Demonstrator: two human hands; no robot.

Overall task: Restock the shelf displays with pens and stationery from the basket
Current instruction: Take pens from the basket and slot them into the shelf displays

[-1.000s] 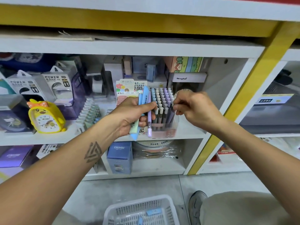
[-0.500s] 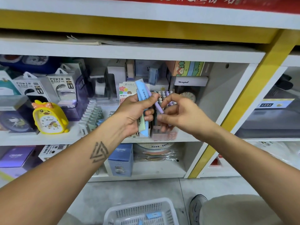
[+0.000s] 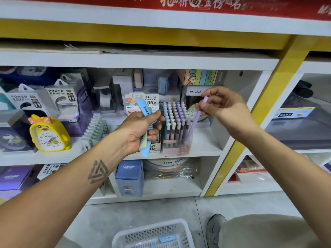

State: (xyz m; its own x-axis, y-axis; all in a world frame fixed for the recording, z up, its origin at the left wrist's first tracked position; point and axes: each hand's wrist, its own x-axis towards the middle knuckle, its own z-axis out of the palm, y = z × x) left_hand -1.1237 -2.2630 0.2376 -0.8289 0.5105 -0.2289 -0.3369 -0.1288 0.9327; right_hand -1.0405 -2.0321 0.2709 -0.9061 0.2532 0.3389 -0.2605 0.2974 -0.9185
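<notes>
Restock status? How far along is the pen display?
Pen display looks nearly full. Right hand pinches a purple pen, tip lowered into the display. Left hand grips blue and green cases. At least one blue item is left in the basket.
</notes>
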